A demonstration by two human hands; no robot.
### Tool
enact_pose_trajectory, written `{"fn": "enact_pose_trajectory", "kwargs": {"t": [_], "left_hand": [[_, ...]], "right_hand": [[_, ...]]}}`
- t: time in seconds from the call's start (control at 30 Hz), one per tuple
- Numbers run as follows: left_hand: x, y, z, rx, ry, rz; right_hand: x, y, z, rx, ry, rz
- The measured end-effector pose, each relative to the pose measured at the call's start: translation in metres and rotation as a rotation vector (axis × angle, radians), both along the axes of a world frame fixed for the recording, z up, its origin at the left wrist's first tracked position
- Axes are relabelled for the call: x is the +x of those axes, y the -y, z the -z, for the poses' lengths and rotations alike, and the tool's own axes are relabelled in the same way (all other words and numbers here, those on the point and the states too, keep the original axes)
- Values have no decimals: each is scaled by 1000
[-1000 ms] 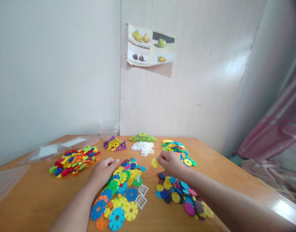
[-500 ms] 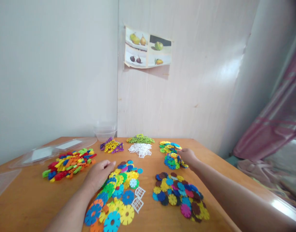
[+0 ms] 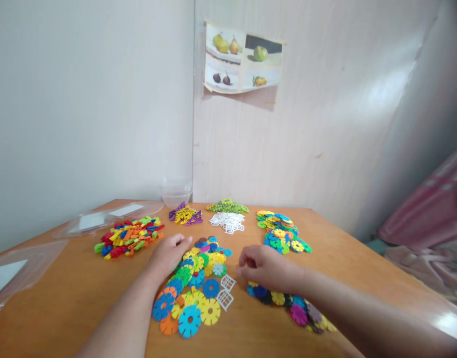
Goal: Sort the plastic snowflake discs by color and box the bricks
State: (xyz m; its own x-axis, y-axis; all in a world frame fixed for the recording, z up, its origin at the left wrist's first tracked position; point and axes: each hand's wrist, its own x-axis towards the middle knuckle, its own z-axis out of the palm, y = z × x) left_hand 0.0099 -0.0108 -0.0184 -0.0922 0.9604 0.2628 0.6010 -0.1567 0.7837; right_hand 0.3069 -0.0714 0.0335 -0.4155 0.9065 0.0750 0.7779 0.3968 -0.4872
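Observation:
My left hand (image 3: 171, 253) rests at the left edge of the middle pile of notched plastic discs (image 3: 209, 288), its fingers curled. Whatever lies inside that curl is hidden. My right hand (image 3: 267, 268) hovers over the far side of a pile of darker, mixed-colour discs (image 3: 299, 314), hiding part of it. Its fingers are bent with a gap beside the thumb, and nothing shows between them. Between the two hands lie two white window-shaped pieces (image 3: 225, 298), touching the right side of the middle pile.
Bright blocks (image 3: 129, 237) are heaped at the left. Farther back are purple and yellow pieces (image 3: 186, 215), green pieces (image 3: 227, 206), white window pieces (image 3: 227, 221) and discs (image 3: 282, 231). A clear tub (image 3: 176, 193) stands near the wall; clear lids (image 3: 90, 222) lie leftward.
My right hand has come away from the far right disc pile, moving left and nearer to the dark disc pile. The left hand stays beside the middle pile. The whole view has shifted.

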Motion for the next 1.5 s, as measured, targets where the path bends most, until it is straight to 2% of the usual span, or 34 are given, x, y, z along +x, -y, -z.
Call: {"fn": "enact_pose_trajectory", "kwargs": {"t": [0.1,0.17,0.3,0.5,0.63,0.67,0.73,0.77,0.87,0.97,1.07,1.2,1.4,1.5], "left_hand": [[1,2,-1,5,5,5],[3,4,-3,4,11,1],[5,6,-4,11,5,0],[3,2,0,12,-18,-7],[1,-1,2,14,-11,-2],[1,-1,2,15,-8,-2],[1,0,2,15,-4,-4],[1,0,2,16,-2,-5],[1,-1,3,29,-7,-7],[0,-4,7,44,-18,-4],[-1,-6,10,47,-18,-9],[0,-4,8,34,-7,-7],[1,0,6,25,22,0],[0,-1,7,23,6,-2]], "right_hand": [[-21,25,-2,-22,107,-82],[-30,32,0,-22,144,-110],[-37,32,2,-86,142,-154],[-37,27,-7,-238,94,-75],[-34,0,4,-371,-142,-40],[-33,-13,7,-359,-241,4],[-31,-40,11,-444,-420,104],[-30,-55,10,-434,-530,194],[-27,-88,0,-358,-649,284],[-24,-101,-6,-293,-673,336],[-22,-93,-2,-271,-597,347],[-21,-66,8,-273,-430,270],[-24,-28,5,-128,134,-7],[-29,-19,5,-89,266,-53]]}}
